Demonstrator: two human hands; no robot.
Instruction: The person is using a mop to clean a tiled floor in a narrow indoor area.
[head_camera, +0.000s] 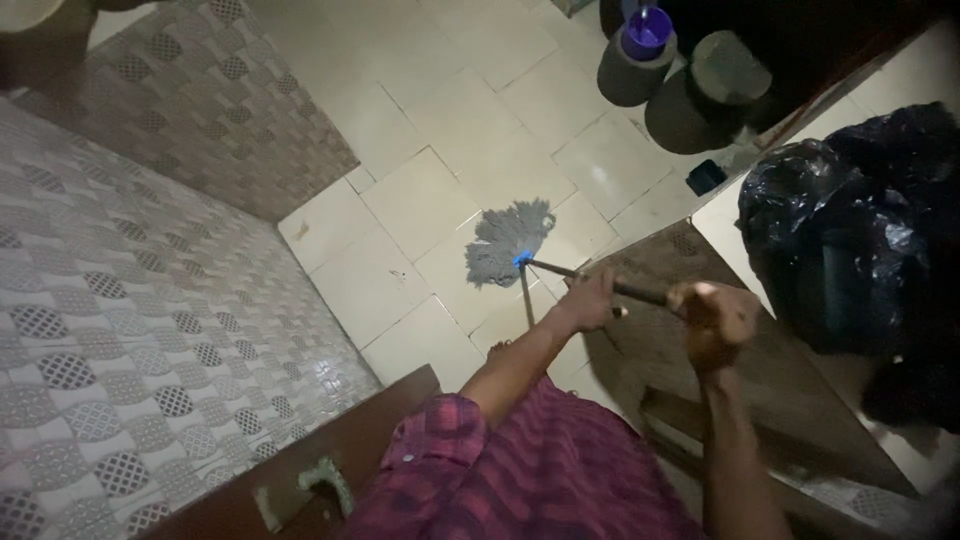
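Overhead, head view only. Both of your hands are wrapped around the mop handle (600, 282), a thin dark shaft running from about 3 o'clock toward the centre of the frame. Your left hand (590, 300) grips the shaft lower down, nearer the head, fingers curled closed around it. Your right hand (715, 318) holds the upper end, at 3 o'clock from the left hand, fist closed on the shaft; the two hands are near each other but apart.

The mop head (505, 240), a grey string bundle, lies flat on the pale tiled floor (440, 120) just at 10 o'clock from your left hand. A small blue collar (521, 260) joins the strings to the shaft. The strings fan out toward 10 and 12 o'clock.

Surroundings: a patterned tile wall (130, 330) fills the 9 o'clock side. At 1 o'clock, well apart from the mop, stand dark round containers (690, 110), one carrying a purple cup (648, 30). A black plastic bag (850, 240) sits at 3 o'clock, just beyond your right hand, on a light ledge (725, 215). A brown wooden door edge (300, 470) shows at 7 o'clock. Your red checked sleeve (440, 450) and garment occupy 6 o'clock. Lighting is dim; detail at 3 o'clock is hard to read.
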